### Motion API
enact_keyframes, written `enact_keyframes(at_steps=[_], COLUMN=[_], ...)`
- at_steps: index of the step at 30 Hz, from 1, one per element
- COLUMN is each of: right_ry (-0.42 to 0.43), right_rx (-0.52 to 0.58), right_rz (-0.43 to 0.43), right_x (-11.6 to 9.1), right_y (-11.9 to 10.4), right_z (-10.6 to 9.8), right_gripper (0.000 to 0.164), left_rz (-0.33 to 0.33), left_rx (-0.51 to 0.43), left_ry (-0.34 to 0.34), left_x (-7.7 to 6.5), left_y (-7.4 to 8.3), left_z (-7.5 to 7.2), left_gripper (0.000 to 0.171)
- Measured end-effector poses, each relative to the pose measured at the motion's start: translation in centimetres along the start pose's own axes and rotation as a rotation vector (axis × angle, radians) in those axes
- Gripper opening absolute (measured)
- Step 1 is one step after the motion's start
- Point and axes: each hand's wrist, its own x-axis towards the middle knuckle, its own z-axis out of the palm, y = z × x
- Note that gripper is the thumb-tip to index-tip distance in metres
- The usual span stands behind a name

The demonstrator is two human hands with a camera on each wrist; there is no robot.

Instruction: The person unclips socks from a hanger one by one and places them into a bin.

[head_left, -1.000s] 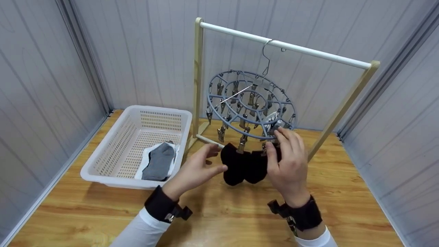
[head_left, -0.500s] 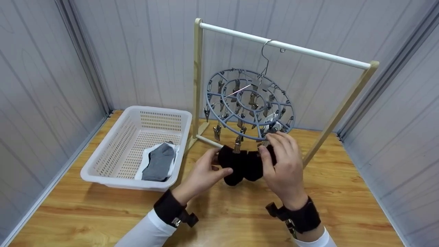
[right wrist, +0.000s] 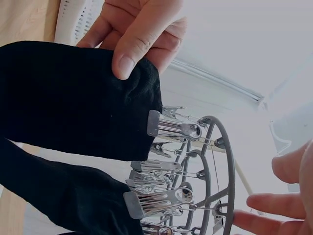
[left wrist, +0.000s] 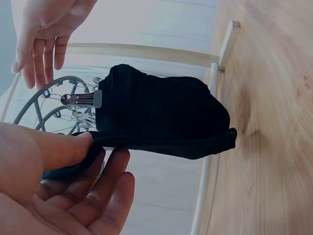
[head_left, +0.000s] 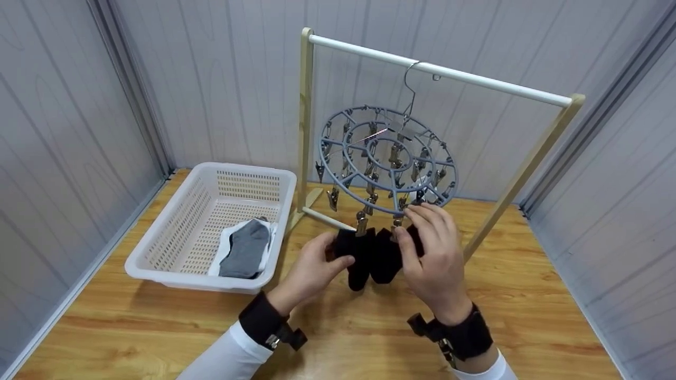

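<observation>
Two black socks, one on the left (head_left: pixel 359 264) and one on the right (head_left: pixel 387 258), hang from metal clips on the front of a round blue-grey clip hanger (right wrist: pixel 230 166). My left hand (head_left: pixel 311 269) pinches the upper edge of the left sock between thumb and fingers, beside its clip (right wrist: pixel 171 126). The right sock hangs from another clip (right wrist: pixel 159 199). My right hand (head_left: pixel 435 258) is at the hanger's front right rim, fingers extended and fingertips right at the ring in the right wrist view. No sock or clip is in its grasp.
A white basket (head_left: pixel 158 272) on the left holds grey (head_left: pixel 245 250) and white socks. The hanger hooks over the white bar (head_left: pixel 364 50) of a wooden-sided rack (head_left: pixel 305 121). Several bare clips dangle from the ring. A pale item (head_left: pixel 425 187) hangs behind the right hand.
My left hand has moved right and taken hold of the left sock's edge. The hanger has turned slightly, its front clips shifting left. My right hand has shifted a little left.
</observation>
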Motion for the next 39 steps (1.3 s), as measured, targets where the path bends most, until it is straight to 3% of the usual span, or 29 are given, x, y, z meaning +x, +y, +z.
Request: enact_keyframes(at_steps=[10, 16, 30, 39], right_ry=[0.085, 0.044, -0.119, -0.258], right_rx=[0.075, 0.07, 0.046, 0.256], right_rz=[-0.17, -0.164, 0.05, 0.353], right_x=[0.1, -0.2, -1.1, -0.9], right_y=[-0.4, -0.1, 0.5, 0.5], right_z=[0.1, 0.4, 1.5, 1.5], right_gripper=[0.03, 0.028, 0.028, 0.035], left_rz=[0.051, 0.064, 0.078, 0.063], left_rx=[-0.06, -0.07, -0.115, -0.158], left_ry=[-0.024, -0.032, -0.063, -0.114], left_x=[0.0, -0.2, -0.5, -0.8], left_y=[0.4, 0.8, 1.5, 2.1], left_z=[0.0, 0.0, 0.1, 0.2], left_gripper=[0.008, 0.009, 0.014, 0.015])
